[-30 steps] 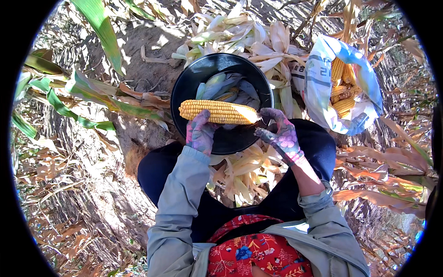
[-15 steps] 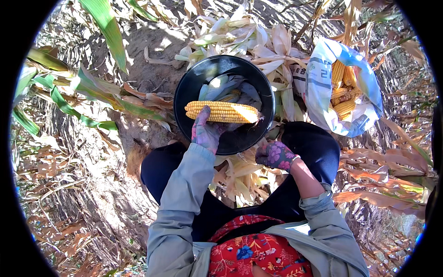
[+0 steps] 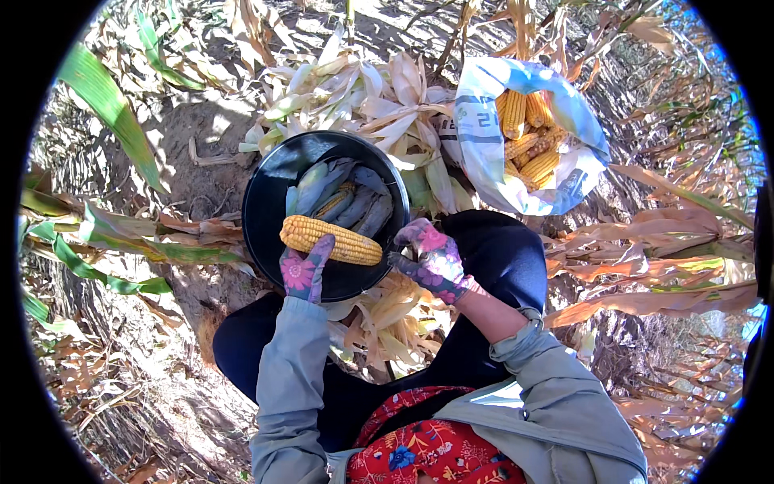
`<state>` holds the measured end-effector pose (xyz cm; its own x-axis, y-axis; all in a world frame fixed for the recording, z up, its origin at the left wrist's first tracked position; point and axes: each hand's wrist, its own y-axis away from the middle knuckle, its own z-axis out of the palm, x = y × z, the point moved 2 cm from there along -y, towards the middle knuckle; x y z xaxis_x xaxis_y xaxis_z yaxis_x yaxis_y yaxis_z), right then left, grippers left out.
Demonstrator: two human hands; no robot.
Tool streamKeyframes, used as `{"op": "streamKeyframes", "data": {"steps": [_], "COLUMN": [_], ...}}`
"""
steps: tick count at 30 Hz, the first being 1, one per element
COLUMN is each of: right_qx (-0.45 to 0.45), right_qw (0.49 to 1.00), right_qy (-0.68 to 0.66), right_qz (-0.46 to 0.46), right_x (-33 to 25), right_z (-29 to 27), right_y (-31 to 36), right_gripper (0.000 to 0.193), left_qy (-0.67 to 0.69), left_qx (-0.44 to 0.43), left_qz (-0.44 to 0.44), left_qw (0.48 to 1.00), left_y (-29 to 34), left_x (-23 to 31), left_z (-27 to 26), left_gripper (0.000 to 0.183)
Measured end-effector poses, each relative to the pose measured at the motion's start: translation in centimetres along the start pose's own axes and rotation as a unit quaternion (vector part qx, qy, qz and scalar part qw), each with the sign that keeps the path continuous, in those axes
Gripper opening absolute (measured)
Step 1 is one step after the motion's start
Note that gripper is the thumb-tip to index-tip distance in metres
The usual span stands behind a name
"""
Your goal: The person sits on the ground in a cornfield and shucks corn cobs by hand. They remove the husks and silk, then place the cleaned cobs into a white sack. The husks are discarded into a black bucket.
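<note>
My left hand, in a flowered glove, grips a husked yellow corn cob held level over the near rim of a black bucket. Inside the bucket lie several cobs still in green-grey husks. My right hand, gloved too, is curled at the cob's right end beside the bucket rim; whether it holds anything I cannot tell. A heap of pale stripped husks lies between my knees under both hands.
A white and blue sack with several yellow cobs lies open at the upper right. Dry husks pile behind the bucket. Green corn leaves lie left, dry stalks right, bare soil around.
The right hand dropped toward the husk heap half a second ago and has come back up to the cob's right end. The left hand keeps the cob over the bucket.
</note>
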<state>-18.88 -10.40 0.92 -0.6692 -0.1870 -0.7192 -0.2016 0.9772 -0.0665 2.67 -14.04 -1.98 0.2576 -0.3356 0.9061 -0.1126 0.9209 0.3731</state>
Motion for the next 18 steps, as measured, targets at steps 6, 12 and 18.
{"op": "streamKeyframes", "data": {"steps": [6,12,18], "right_qx": [0.008,-0.034,0.268], "right_qw": [0.988,0.974,0.820], "right_qy": [-0.069,-0.213,-0.472], "right_qz": [-0.139,0.068,0.181], "right_x": [-2.3,-2.3,3.0], "right_z": [1.5,0.7,-5.0], "right_y": [-1.0,-0.8,0.1], "right_gripper": [0.072,0.072,0.050], "left_qy": [0.094,-0.024,-0.141], "left_qx": [-0.054,-0.135,-0.092], "left_qz": [-0.043,-0.069,-0.035], "left_qw": [0.993,0.988,0.985], "left_y": [0.2,1.5,0.6], "left_x": [-0.8,1.0,0.8], "left_z": [0.8,1.4,1.1], "left_gripper": [0.042,0.031,0.023]}}
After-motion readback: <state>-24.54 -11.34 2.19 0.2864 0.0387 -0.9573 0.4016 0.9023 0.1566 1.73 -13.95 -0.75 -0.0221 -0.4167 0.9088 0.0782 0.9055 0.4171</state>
